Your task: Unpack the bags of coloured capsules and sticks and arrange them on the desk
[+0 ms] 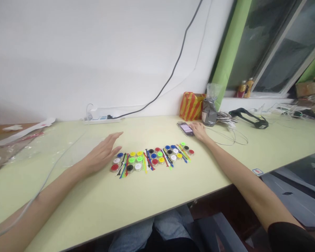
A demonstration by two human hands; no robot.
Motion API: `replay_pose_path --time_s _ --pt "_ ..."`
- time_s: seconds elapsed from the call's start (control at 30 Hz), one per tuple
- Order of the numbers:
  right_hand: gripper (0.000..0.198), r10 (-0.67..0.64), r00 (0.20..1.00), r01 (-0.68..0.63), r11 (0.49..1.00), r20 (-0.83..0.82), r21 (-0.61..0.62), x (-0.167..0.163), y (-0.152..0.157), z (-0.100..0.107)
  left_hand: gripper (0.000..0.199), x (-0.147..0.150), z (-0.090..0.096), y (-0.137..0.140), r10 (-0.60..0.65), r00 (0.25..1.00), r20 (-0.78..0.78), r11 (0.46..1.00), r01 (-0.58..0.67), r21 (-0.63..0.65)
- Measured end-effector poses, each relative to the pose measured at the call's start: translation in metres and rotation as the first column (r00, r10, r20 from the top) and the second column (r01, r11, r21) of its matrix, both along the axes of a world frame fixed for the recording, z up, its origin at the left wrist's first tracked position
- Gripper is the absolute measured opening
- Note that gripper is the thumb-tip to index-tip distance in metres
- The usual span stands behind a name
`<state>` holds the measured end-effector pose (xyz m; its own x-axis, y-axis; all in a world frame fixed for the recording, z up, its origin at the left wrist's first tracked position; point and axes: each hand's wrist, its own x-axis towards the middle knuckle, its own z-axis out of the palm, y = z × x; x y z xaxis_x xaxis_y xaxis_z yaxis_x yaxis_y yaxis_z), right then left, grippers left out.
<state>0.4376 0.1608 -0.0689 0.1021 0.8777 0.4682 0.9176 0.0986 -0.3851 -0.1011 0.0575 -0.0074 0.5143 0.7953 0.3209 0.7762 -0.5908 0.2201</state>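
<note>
My left hand (pixel 102 153) hovers over or rests on the table at the left end of the coloured pieces. Its fingers are stretched out and nothing is in them. Closest to it are small round clear containers with coloured tops, including a blue one (pixel 120 155), a white one (pixel 116 161) and a red one (pixel 114 168). Between groups of these lie thin coloured arrow-shaped strips (pixel 148 160). Farther back on the right, my right hand (pixel 199 132) has its fingers at the right edge of a phone (pixel 186 129) with a lit screen; its fingertips are partly hidden.
A power strip (pixel 102 120) with a black cable (pixel 170 75) lies by the wall. Behind the phone stand a red-and-yellow striped bag (pixel 190 106) and a grey bag (pixel 209 112). Black headgear (pixel 248 118) and wires are farther right. Clear plastic (pixel 42 140) covers the left side.
</note>
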Motion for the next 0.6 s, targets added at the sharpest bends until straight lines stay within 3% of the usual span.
replay_pose_path --time_s 0.6 --pt "0.071 0.055 0.998 -0.050 0.994 0.044 -0.096 0.000 0.032 0.003 0.062 0.003 -0.001 -0.002 0.009 1.000 -0.018 0.999 -0.010 -0.038"
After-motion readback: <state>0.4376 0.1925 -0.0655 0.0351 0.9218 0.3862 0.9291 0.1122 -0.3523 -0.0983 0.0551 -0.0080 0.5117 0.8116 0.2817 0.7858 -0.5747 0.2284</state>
